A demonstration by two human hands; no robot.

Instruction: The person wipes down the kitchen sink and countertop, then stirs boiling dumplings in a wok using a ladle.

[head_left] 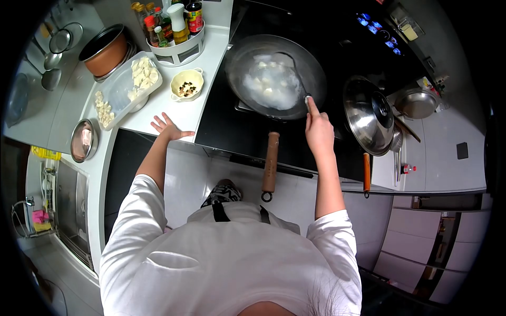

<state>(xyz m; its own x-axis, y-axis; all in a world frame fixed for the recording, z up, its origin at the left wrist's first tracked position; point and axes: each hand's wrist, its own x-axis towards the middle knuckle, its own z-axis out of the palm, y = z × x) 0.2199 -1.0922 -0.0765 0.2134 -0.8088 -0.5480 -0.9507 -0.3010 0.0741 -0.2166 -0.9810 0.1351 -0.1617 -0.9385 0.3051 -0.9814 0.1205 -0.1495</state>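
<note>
My right hand (319, 129) is closed around the handle of a ladle (299, 73), whose dark shaft reaches into a wok (315, 58) on the stove. White pieces float in cloudy, steaming liquid (271, 87) there, and the ladle's head is hidden in it. The wok's wooden handle (271, 160) points toward my body. Fingers spread, my left hand (169, 128) rests on the white counter's edge. Beyond it are a small yellow bowl (187, 85) with dark and reddish bits and a plastic tray (122, 97) holding white chunks and smaller pale pieces.
A seasoning rack (179, 52) with several bottles stands at the back, beside a copper-coloured pot (105, 52). A metal bowl (84, 140) sits near the sink (72, 205). Right of the wok are a lidded pan (363, 118) and a steel pan (416, 104).
</note>
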